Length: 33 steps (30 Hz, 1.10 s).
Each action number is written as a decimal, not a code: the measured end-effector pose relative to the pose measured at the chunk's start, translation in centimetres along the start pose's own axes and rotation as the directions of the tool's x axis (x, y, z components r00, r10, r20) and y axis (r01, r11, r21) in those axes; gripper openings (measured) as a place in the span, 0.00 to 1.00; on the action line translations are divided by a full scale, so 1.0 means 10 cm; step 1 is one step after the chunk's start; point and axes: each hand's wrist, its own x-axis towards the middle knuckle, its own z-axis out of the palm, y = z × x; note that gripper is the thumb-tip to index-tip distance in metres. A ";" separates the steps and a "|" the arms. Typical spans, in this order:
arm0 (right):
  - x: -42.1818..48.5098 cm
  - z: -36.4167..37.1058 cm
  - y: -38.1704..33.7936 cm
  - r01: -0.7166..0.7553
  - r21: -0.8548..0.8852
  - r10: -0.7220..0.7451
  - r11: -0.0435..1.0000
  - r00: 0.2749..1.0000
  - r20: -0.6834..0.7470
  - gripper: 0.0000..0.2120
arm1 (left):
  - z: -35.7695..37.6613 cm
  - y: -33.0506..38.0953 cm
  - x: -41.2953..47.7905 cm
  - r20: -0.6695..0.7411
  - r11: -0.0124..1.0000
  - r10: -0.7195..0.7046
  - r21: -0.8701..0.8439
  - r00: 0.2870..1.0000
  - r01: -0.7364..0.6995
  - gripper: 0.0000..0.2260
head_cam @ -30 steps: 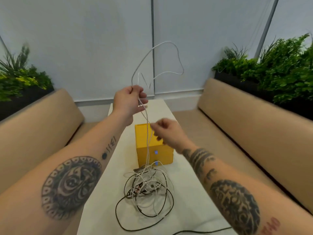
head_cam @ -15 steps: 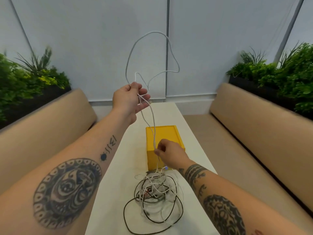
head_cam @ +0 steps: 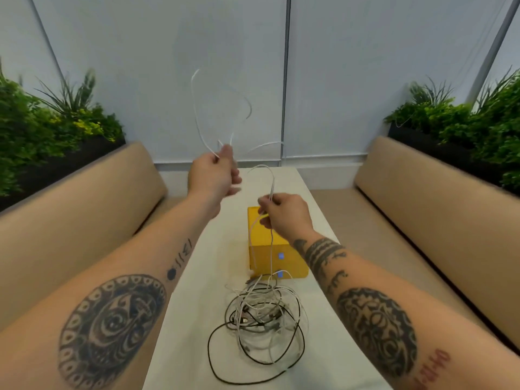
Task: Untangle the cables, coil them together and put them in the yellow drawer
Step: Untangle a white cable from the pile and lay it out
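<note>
Above the table [head_cam: 194,305], the left hand [head_cam: 213,175] is holding a white cable [head_cam: 272,181] high; the right hand [head_cam: 284,212] is gripping it lower, nearer the tangle [head_cam: 261,319]. The cable is running vertically down to that heap, just in front of the yellow drawer [head_cam: 264,249], which is sitting closed, contents hidden.

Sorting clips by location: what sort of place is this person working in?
Probably a lounge or booth seating nook, perhaps in an office or café: tan upholstered benches flank a narrow white table, with planters of greenery behind the backrests and pale wall panels.
</note>
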 end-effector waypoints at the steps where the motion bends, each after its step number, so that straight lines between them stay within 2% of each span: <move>1: 0.05 -0.02 -0.13 0.011 0.044 -0.011 0.999 1.000 -0.015 0.08 | 0.01 -0.10 -0.05 0.018 0.999 -0.019 0.049 1.000 0.018 0.19; 4: 0.17 -0.11 -0.45 0.050 0.109 -0.046 0.993 0.998 -0.040 0.09 | 0.01 -0.33 -0.17 0.131 0.983 -0.163 0.109 0.978 0.149 0.26; 6: 0.21 -0.18 -0.59 0.063 0.158 -0.060 0.985 0.998 -0.029 0.09 | 0.00 -0.48 -0.25 0.234 0.970 -0.177 0.206 0.956 0.129 0.29; 8: 0.21 -0.22 -0.71 0.071 0.191 -0.070 0.979 0.997 -0.011 0.09 | 0.00 -0.58 -0.32 0.334 0.968 -0.155 0.237 0.930 0.077 0.27; 11: 0.20 -0.26 -0.86 0.054 0.311 -0.053 0.949 0.999 -0.011 0.11 | 0.02 -0.61 -0.41 0.487 0.985 -0.153 0.144 0.860 0.094 0.27; 14: 0.18 -0.26 -0.96 0.056 0.365 -0.054 0.929 0.998 -0.015 0.11 | 0.07 -0.60 -0.47 0.588 0.973 -0.182 -0.008 0.788 0.231 0.33; 17: 0.15 -0.29 -1.01 0.079 0.383 -0.076 0.920 0.997 -0.023 0.08 | 0.08 -0.59 -0.49 0.679 0.903 -0.163 -0.189 0.716 0.385 0.33; 20: 0.18 -0.42 -1.05 0.117 0.386 -0.113 0.915 0.993 -0.033 0.06 | 0.05 -0.60 -0.46 0.711 0.844 -0.135 -0.283 0.690 0.456 0.29; 23: 0.21 -0.55 -1.14 0.135 0.418 -0.125 0.898 0.991 -0.052 0.09 | 0.09 -0.55 -0.46 0.668 0.952 -0.086 -0.162 0.739 0.258 0.26; 26: 0.23 -0.60 -1.21 0.179 0.442 -0.164 0.879 0.984 -0.071 0.12 | 0.23 -0.39 -0.50 0.601 0.990 -0.035 -0.088 0.799 0.109 0.17; 28: 0.23 -0.61 -1.20 0.239 0.418 -0.222 0.877 0.971 -0.089 0.13 | 0.34 -0.26 -0.48 0.519 0.993 -0.018 -0.090 0.855 0.075 0.12; 30: 0.19 -0.63 -1.12 0.286 0.343 -0.254 0.895 0.958 -0.135 0.16 | 0.43 -0.16 -0.41 0.418 0.991 -0.016 -0.115 0.908 0.070 0.13; 33: 0.06 -0.61 -0.75 0.260 0.237 -0.211 0.936 0.954 -0.215 0.19 | 0.50 -0.06 -0.27 0.309 0.980 -0.025 -0.181 0.951 0.084 0.13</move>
